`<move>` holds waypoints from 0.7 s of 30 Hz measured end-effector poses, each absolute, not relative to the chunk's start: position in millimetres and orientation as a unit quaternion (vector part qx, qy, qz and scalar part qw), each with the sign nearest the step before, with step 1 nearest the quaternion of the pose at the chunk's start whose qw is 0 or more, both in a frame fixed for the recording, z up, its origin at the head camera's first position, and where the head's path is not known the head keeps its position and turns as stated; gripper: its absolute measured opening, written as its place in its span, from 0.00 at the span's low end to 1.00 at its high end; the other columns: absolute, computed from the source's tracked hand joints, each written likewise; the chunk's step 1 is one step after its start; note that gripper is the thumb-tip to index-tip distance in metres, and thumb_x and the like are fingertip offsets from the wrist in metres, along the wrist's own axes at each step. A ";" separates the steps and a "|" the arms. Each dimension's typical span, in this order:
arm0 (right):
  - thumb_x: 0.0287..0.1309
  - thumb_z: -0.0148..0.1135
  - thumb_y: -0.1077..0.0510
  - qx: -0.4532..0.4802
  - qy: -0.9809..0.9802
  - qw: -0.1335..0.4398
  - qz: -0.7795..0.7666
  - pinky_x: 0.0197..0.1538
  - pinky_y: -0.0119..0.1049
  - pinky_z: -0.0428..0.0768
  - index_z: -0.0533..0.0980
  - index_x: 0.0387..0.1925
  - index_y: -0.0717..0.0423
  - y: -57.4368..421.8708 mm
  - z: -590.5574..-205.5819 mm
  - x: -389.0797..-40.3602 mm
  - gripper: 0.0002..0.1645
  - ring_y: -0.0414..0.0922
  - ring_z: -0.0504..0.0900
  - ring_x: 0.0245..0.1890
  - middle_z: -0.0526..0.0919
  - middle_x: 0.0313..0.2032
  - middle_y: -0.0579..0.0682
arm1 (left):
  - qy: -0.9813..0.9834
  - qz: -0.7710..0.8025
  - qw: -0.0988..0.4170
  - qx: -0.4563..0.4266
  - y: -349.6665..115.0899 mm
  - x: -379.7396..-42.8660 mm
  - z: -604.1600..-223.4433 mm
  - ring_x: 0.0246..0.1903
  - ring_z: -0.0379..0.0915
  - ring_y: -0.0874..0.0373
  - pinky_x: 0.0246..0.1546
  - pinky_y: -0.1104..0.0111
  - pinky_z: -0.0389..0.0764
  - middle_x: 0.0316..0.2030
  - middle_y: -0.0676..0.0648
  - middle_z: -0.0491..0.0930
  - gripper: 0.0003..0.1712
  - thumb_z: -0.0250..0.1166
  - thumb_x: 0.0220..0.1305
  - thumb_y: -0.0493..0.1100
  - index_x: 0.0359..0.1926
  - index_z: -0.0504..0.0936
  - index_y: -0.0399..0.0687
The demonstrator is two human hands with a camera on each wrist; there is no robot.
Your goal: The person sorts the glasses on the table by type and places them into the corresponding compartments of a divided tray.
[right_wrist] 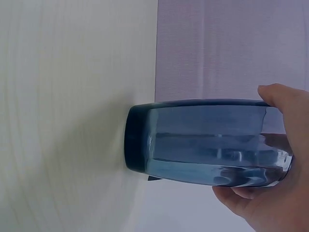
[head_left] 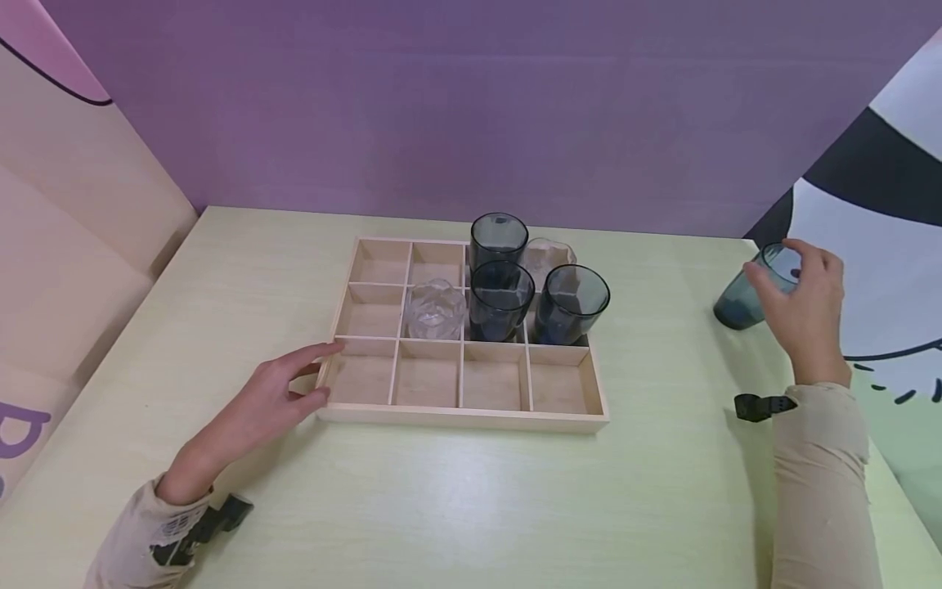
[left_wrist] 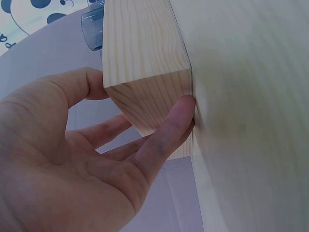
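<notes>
My right hand (head_left: 805,307) grips a blue glass tumbler (right_wrist: 203,140) near its rim, thumb and fingers on opposite sides. The tumbler is tilted, its thick base low over the table's right side. My left hand (head_left: 268,401) holds the left end of a divided wooden tray (head_left: 471,420), thumb and fingers about its front corner (left_wrist: 149,92). Standing in the tray are three dark glass tumblers, one in the back row (head_left: 499,236), two in the middle row (head_left: 502,298) (head_left: 570,307). A clear wavy glass (head_left: 435,309) sits in the middle row, another clear glass (head_left: 548,258) at back right.
The pale wooden table (head_left: 471,507) carries the tray near its middle. A purple wall (head_left: 471,106) rises behind the table's back edge. Printed panels stand at the left (head_left: 74,245) and right (head_left: 883,270), the right one close behind my right hand.
</notes>
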State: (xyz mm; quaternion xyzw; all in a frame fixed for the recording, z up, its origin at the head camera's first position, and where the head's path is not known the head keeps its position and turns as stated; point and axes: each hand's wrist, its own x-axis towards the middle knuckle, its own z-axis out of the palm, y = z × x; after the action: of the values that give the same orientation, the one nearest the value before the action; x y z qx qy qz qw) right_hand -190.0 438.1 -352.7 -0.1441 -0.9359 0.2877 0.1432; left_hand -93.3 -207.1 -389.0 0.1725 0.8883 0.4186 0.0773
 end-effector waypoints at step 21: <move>0.68 0.53 0.38 -0.138 -0.940 0.145 0.278 0.68 0.68 0.59 0.49 0.78 0.54 438.0 -352.5 -188.4 0.47 0.66 0.51 0.72 0.41 0.77 0.62 | 0.886 0.423 0.075 0.175 -206.8 -93.3 -390.1 0.61 0.70 0.39 0.47 0.57 0.84 0.68 0.39 0.68 0.32 0.60 0.66 0.34 0.71 0.68 0.42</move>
State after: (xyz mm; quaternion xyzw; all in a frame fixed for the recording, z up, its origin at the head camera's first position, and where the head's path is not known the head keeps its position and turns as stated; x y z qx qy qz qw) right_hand -188.4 438.0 -352.5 -0.1378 -0.9395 0.2780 0.1451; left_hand -93.3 -206.8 -390.1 0.1750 0.8861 0.4226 0.0755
